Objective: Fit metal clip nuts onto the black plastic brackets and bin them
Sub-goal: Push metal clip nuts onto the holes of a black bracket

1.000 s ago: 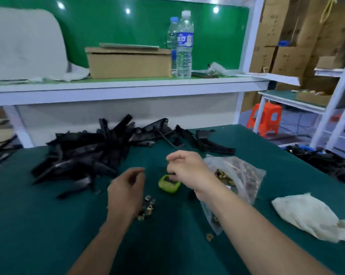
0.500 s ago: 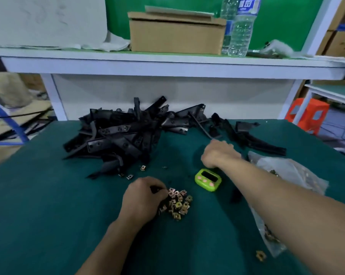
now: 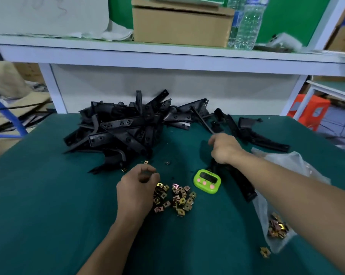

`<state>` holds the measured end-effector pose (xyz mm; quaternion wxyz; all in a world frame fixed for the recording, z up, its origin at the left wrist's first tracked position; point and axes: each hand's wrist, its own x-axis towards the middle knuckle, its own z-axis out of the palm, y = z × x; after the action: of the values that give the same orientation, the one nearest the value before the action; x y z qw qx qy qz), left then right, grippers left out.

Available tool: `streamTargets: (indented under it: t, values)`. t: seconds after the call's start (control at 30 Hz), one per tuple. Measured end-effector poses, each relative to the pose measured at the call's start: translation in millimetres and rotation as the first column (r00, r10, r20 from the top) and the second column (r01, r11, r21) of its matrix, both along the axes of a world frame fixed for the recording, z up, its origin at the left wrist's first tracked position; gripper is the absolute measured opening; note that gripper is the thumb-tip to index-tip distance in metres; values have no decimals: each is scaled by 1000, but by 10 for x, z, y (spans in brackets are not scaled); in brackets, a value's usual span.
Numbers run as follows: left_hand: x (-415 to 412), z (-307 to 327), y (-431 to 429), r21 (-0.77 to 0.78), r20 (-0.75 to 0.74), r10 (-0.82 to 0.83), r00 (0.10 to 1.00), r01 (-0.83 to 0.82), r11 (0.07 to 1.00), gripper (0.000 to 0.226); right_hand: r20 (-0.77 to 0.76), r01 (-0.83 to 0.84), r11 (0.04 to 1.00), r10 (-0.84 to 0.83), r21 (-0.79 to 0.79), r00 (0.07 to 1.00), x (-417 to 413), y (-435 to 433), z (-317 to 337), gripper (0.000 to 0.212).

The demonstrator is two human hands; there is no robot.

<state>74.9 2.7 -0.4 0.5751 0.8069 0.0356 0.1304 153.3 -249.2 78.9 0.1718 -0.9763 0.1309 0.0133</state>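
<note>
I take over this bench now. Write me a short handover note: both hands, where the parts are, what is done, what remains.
Left hand: fingers curled over the loose clip nuts; unclear whether it pinches one.
Right hand: grips one black bracket beside the green timer.
Bracket pile lies at the far side of the table; bagged clip nuts sit in the plastic bag.
Done: no fitted bracket visible.
To do: fit nuts, bin brackets; no bin in view.

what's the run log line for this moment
left hand: curled over loose clip nuts, hold unclear | right hand: grips black bracket beside green timer | bracket pile: behind both hands
</note>
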Motion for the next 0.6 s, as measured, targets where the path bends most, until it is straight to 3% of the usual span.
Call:
streamTargets:
  t: [0.07, 0.13, 0.3, 0.43, 0.53, 0.6]
  values:
    - [-13, -1, 30, -8, -7, 8, 1000, -8, 1000, 19, 114, -43, 986, 25, 164, 993, -91, 22, 64, 38]
    - [-28, -5, 46, -8, -6, 9, 1000, -9, 1000, 16, 158, -83, 974, 49, 212, 986, -209, 52, 133, 43]
    - [-62, 16, 31, 23, -3, 35, 999, -35, 999, 10, -12, 56, 987, -55, 149, 998, -479, 102, 67, 56]
    - [-80, 41, 12, 37, -25, 73, 997, -72, 997, 11, -192, 104, 995, -101, 8, 976, -639, 129, -110, 62]
    - [-84, 26, 27, 58, -16, 73, 997, -71, 996, 11, -146, 163, 985, -169, -53, 975, -666, 109, -201, 55]
    - [-90, 35, 23, 72, -7, 63, 998, -62, 995, 11, -69, 236, 972, -236, 2, 969, -674, 108, -196, 47]
